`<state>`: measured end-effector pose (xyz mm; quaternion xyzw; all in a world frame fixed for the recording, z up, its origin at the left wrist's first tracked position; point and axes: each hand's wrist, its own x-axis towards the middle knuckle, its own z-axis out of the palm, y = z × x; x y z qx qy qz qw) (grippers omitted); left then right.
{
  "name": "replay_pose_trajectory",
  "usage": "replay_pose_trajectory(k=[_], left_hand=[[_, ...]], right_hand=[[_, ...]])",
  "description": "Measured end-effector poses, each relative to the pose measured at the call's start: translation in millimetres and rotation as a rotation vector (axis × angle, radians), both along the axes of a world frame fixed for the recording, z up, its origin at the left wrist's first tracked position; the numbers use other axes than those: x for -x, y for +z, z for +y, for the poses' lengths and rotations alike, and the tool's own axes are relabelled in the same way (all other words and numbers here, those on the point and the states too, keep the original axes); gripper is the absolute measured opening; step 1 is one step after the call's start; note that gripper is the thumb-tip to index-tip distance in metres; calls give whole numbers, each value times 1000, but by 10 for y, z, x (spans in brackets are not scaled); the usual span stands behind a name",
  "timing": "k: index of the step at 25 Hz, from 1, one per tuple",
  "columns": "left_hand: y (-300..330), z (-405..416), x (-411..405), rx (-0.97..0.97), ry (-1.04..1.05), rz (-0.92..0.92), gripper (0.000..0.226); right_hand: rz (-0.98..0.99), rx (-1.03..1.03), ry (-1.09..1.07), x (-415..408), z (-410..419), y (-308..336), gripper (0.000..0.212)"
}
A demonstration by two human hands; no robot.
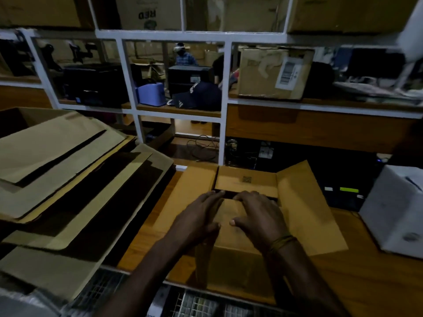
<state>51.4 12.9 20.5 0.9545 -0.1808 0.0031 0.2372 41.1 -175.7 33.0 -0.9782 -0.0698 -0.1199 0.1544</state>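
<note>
A stack of flattened cardboard (68, 179) fills the table (343, 282) at 9 o'clock, well apart from the work. Next comes the cardboard box (233, 271), standing open-topped at the table's near edge. Its left flap (190, 197) lies folded outward at 9 o'clock of the opening, with its long axis running from 6 to 12.

The left hand (199, 216) lies flat on the near flap (225, 211). Its fingers are fairly straight and point toward 1 o'clock, pressing down rather than gripping. The far flap (245, 181), marked with a small printed square, is already folded in at 12 o'clock. A dark slit running from 9 to 3 separates it from the near flap.

The right hand (258, 216) presses the same near flap with spread fingers. Its fingertips rest at the slit and its thumb points toward 9 o'clock; it clamps nothing. The right flap (306, 207) spreads outward at 3 o'clock, again with its long axis from 6 to 12.

Closing the top likely turns on this layout. Each side flap hinges just outside the hand on its own side, so the left hand is nearer the left flap and the right hand nearer the right flap.

A white box (396, 209) sits farther out at 3 o'clock.
</note>
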Motion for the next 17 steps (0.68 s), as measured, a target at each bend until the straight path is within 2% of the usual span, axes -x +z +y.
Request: replay_pose_trajectory(k=[2,4,6,7,9,12,14,17], left_hand=[[191,13,39,177,-31,-67,48],[363,73,89,356,2,-19,32],[444,134,166,542,53,172,44],[451,158,212,574,76,255,52],[407,203,271,541,115,405,55],[359,348,265,499,-9,616,36],[331,449,234,481,-142,710,32],[264,466,252,369,-208,772,40]], right_hand=[[-116,-10,-28,142,58,45,47],[-179,-45,-28,283,81,104,37],[-219,-98,-47,467,109,193,24],[-217,-104,-61,555,117,227,20],[-206,-89,-80,720,122,276,37],[-119,-127,-91,939,149,326,73],[7,-71,-89,1055,174,337,71],[216,-68,-74,1129,198,296,50]])
